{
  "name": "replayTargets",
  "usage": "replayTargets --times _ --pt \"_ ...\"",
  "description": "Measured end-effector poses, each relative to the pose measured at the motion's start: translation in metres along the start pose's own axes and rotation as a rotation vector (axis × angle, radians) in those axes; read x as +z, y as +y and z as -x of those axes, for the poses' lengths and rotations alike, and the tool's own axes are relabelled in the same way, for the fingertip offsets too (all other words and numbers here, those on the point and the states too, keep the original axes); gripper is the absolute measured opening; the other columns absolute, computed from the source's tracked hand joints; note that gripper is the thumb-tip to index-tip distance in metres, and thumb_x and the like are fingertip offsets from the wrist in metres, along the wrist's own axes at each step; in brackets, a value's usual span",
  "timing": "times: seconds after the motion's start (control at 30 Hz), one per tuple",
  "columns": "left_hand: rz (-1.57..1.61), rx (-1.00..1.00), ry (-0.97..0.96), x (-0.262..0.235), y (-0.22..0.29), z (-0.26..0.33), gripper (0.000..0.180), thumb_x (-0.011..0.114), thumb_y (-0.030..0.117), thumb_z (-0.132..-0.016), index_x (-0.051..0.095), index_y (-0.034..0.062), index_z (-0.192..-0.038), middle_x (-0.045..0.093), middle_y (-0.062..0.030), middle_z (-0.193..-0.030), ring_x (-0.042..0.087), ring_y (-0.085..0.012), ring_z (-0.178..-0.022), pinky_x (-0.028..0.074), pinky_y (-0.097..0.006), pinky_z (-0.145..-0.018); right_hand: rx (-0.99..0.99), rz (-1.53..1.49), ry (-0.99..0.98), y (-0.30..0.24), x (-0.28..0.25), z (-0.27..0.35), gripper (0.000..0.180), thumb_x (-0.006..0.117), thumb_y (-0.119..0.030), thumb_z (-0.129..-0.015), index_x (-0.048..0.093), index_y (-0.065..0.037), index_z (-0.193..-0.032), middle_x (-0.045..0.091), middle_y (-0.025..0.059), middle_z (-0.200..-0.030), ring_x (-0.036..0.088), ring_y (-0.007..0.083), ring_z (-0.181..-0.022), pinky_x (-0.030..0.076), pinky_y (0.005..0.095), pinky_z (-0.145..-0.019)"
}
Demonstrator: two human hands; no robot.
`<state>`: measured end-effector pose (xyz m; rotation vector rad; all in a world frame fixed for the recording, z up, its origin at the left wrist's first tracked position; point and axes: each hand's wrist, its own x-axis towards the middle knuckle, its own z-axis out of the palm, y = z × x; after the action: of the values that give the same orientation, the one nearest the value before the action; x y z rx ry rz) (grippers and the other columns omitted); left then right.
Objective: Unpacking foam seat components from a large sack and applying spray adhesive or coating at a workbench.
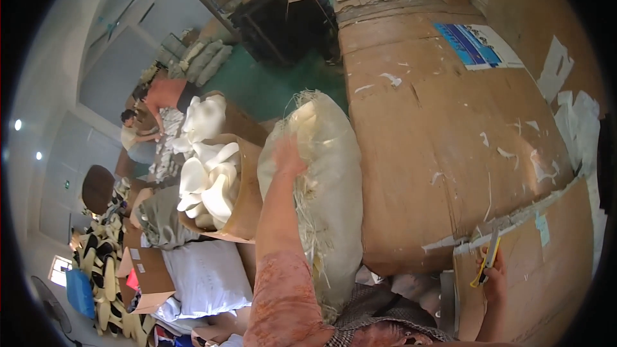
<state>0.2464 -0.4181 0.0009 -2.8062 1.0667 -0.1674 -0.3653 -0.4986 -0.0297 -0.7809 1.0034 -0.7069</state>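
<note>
A large, bulging, pale woven sack (334, 173) stands in front of me, with frayed strands along its open edge and something cream-coloured showing inside near its far end. My left hand (289, 156) reaches out over the sack's far left part; motion smears its fingers, so I cannot tell whether they grip the material. At the lower right, my right hand (495, 277) is closed around a yellow utility knife (488, 262). The knife's blade points upward, apart from the sack, beside a cardboard panel (540, 263).
A cardboard-covered table (443, 135) with paper scraps lies to the right. Left of the sack stands a carton (250, 186) full of white moulded foam pieces (215, 183). A white sack (209, 276) sits lower left, near piled shoe-shaped pieces (106, 270). Three other people work farther off.
</note>
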Motion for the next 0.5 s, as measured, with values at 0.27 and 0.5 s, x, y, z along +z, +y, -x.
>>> replayTargets --times 0.27,0.5 --pt "0.309 0.194 -0.093 0.029 -0.037 -0.025 0.073 0.068 0.011 -0.064 0.036 0.009 -0.13 0.054 -0.016 -0.108 0.044 -0.0361 -0.108 0.034 -0.043 -0.093 -0.094 0.281 -0.691 -0.033 0.22 -0.085 0.065 0.05 -0.002 -0.085 0.016 -0.008 -0.141 0.05 0.0126 -0.116 0.058 0.0186 -0.091 0.047 0.0341 -0.083" --pt "0.435 0.122 0.074 -0.006 -0.042 0.002 0.028 0.065 0.013 -0.069 0.062 0.0066 -0.095 0.061 -0.0142 -0.087 0.052 -0.0309 -0.094 0.037 -0.041 -0.083 -0.091 0.292 -0.946 -0.029 0.383 -0.156 0.053 0.045 -0.007 -0.09 0.023 -0.01 -0.137 0.053 0.0108 -0.105 0.057 0.0155 -0.077 0.048 0.0268 -0.068"
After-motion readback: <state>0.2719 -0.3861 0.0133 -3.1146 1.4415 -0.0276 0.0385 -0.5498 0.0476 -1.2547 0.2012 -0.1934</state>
